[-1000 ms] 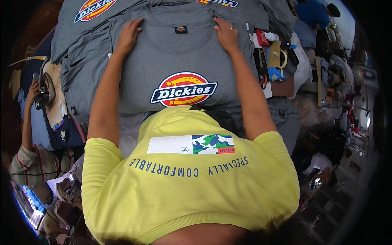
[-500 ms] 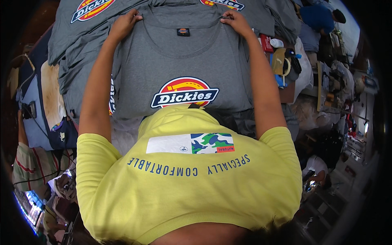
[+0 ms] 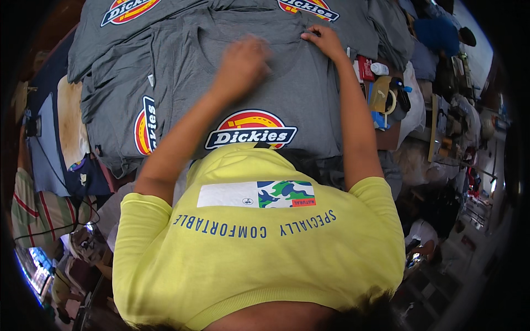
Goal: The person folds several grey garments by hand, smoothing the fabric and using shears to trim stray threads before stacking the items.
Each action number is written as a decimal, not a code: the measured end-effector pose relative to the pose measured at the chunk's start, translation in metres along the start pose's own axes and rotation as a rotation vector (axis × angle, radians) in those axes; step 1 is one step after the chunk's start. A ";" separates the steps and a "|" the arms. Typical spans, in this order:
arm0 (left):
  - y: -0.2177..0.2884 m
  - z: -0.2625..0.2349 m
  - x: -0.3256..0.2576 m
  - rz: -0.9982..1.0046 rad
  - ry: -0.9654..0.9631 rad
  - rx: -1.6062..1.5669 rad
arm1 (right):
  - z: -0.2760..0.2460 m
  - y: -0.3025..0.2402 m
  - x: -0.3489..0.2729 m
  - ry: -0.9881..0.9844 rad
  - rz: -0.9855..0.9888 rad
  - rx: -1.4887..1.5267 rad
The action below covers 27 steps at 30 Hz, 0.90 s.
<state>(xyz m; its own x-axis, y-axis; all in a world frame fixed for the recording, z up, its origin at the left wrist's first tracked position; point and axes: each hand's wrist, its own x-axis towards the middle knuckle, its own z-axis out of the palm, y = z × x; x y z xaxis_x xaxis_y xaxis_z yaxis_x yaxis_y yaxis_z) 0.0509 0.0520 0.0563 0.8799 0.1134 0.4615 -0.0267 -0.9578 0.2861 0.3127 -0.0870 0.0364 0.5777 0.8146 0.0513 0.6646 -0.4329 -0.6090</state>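
Note:
A grey T-shirt (image 3: 303, 91) with a red, yellow and blue chest print lies spread out, its neckline away from me and its lower part toward my body. My right hand (image 3: 324, 42) pinches the cloth at the right side of the neckline. Over the neck opening is my left hand (image 3: 243, 65), smeared by motion, so its fingers and any contact with the cloth are unclear. It covers the place of the dark neck label. More grey shirts (image 3: 113, 60) with the same kind of print lie to the left and at the far side.
Right of the shirts, a red box (image 3: 364, 68), a white bottle (image 3: 380, 69) and a tape roll (image 3: 391, 102) sit close together. A person in a blue top (image 3: 436, 37) is at the far right. Striped clothing (image 3: 33, 212) of another person shows at the left.
My left hand has let go of the left side of the neckline and moved right and nearer, over the neck opening. My right hand stays at the right side.

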 end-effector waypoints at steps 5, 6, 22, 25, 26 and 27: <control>0.068 0.057 -0.038 0.291 -0.400 -0.128 | 0.000 -0.018 0.001 0.133 0.046 -0.021; 0.068 0.058 -0.038 0.298 -0.412 -0.115 | -0.001 -0.024 -0.001 0.180 0.039 -0.042; 0.066 0.059 -0.034 0.308 -0.434 -0.098 | 0.023 -0.014 0.026 0.273 0.143 -0.294; 0.055 0.053 -0.027 0.283 -0.330 -0.271 | 0.013 -0.014 0.024 0.129 -0.007 -0.170; 0.047 0.049 -0.023 0.270 -0.290 -0.353 | 0.009 -0.014 0.020 0.109 -0.020 -0.130; 0.034 0.026 -0.011 0.184 -0.192 -0.267 | 0.004 -0.012 0.015 0.088 -0.028 -0.093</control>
<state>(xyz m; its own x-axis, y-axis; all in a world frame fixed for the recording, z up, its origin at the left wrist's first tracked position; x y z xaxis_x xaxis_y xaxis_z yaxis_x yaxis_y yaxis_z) 0.0528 0.0110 0.0392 0.9209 -0.1304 0.3673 -0.2935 -0.8521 0.4334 0.3119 -0.0682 0.0416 0.5945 0.7920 0.1390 0.7202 -0.4476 -0.5301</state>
